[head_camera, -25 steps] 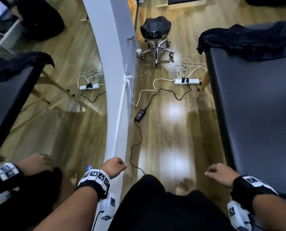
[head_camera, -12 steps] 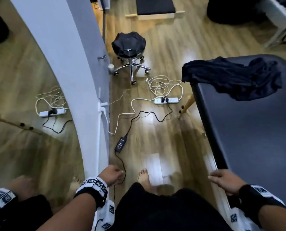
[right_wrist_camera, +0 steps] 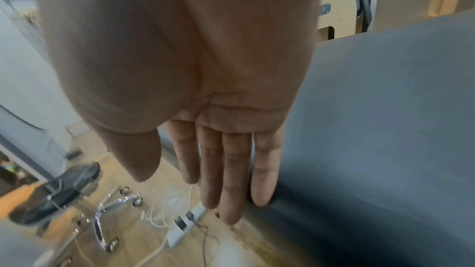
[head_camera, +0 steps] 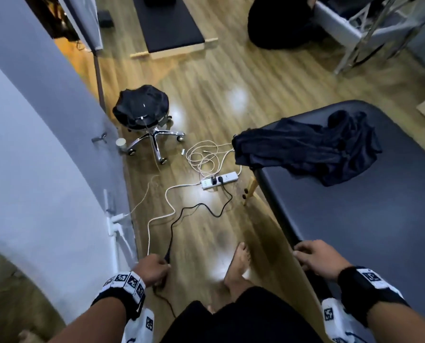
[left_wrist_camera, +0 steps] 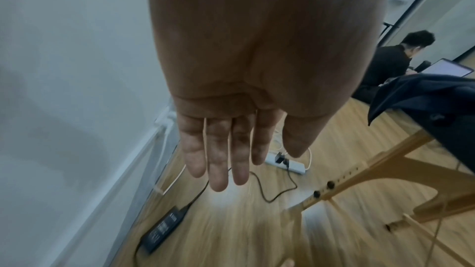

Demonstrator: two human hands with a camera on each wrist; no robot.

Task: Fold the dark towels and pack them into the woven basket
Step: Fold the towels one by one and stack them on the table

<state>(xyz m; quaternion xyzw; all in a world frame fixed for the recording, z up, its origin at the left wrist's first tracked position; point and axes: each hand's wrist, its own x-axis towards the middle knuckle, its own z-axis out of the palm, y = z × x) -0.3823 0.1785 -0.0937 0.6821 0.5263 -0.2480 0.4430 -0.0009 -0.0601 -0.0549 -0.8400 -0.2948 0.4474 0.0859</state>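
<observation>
A crumpled dark towel (head_camera: 310, 149) lies on the far end of a dark padded table (head_camera: 355, 219); one corner hangs over the table's edge (left_wrist_camera: 411, 100). My left hand (head_camera: 153, 268) hangs empty over the wooden floor beside the wall, its fingers (left_wrist_camera: 218, 161) straight and relaxed. My right hand (head_camera: 315, 256) hangs empty at the table's near left edge, its fingers (right_wrist_camera: 231, 180) straight, well short of the towel. No woven basket is in view.
A wheeled stool (head_camera: 144, 115) draped in dark cloth stands by the curved wall (head_camera: 45, 169). A power strip (head_camera: 218, 180), coiled cables and a black adapter (left_wrist_camera: 164, 228) lie on the floor. A seated person (left_wrist_camera: 385, 64) is at the back. My bare foot (head_camera: 238, 266) steps forward.
I have walked forward and turned right, so the table and towel now sit nearer and more central. Both hands stayed low and empty, swinging at my sides.
</observation>
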